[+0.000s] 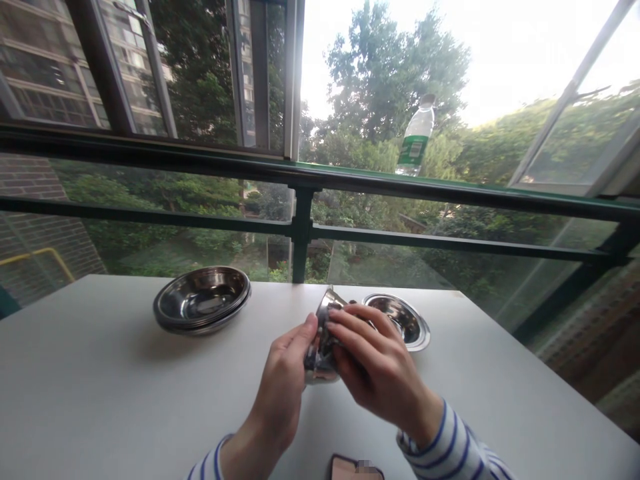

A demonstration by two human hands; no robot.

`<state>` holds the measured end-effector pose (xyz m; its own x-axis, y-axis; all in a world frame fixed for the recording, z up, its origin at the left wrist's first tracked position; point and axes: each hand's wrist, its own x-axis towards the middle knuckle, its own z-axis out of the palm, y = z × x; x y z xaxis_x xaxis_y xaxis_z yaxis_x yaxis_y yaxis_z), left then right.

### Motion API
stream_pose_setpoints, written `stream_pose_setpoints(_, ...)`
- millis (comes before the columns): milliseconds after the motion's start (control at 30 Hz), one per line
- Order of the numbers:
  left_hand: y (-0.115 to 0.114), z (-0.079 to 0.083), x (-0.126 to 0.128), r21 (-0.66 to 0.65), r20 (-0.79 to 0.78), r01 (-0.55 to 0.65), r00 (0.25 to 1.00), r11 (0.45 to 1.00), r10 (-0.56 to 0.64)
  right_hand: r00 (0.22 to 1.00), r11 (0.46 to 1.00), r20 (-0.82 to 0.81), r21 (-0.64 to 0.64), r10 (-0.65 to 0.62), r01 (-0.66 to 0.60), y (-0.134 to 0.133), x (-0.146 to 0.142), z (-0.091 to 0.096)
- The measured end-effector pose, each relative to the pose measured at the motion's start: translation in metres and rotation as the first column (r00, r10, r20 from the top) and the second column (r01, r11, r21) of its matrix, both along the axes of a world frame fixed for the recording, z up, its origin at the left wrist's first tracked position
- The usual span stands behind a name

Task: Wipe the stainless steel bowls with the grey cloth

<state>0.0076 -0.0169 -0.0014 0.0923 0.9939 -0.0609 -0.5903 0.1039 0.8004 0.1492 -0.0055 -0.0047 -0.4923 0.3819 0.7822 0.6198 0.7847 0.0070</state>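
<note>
My two hands meet over the middle of the white table, holding a small stack of steel bowls tipped on its side. My left hand grips the stack from the left, thumb on the rim. My right hand wraps over it from the right, fingers curled across the top. Just behind my right hand a single small steel bowl stands upright on the table. A stack of wider steel bowls rests at the back left.
A dark railing runs behind the table's far edge, with a plastic water bottle standing on it. A phone-like object lies at the near edge between my striped sleeves. Windows and trees are beyond.
</note>
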Motion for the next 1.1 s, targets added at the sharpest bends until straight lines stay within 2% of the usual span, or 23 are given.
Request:
stream_pose_setpoints(133, 0.0006, -0.0002, -0.0007, 0.002, 0.018, -0.011, 1.000, 1.000, 0.011, 0.994, 0.998, 0.099, 0.049, 0.044, -0.049, -0.0024, -0.0027, 0.0001)
stream_pose_setpoints(300, -0.0015, 0.0001, 0.0019, 0.007, -0.027, 0.003, 1.000, 1.000, -0.002, 0.999, 0.999, -0.015, -0.022, -0.032, 0.032, 0.0012, 0.0024, 0.0007)
stream_pose_setpoints(500, -0.0005, 0.0013, 0.0005, 0.031, -0.015, -0.006, 1.000, 1.000, 0.007, 0.995, 0.998, 0.080, 0.019, 0.052, -0.053, -0.0024, -0.0016, 0.0010)
stream_pose_setpoints(633, 0.0008, 0.0010, 0.0001, 0.027, 0.001, 0.041, 0.999, 0.999, -0.041, 0.998, 0.999, 0.062, 0.044, 0.012, -0.015, -0.0011, -0.0016, -0.0008)
stream_pose_setpoints(767, 0.0021, 0.0009, 0.0002, 0.020, -0.002, 0.003, 1.000, 1.000, -0.003, 0.998, 0.999, 0.047, 0.033, -0.029, 0.027, 0.0013, -0.0006, -0.0048)
stream_pose_setpoints(1100, 0.0019, 0.0030, -0.0016, 0.011, -0.015, -0.058, 0.998, 0.998, 0.058, 0.991, 1.000, 0.133, 0.014, -0.002, 0.000, -0.0008, -0.0040, -0.0068)
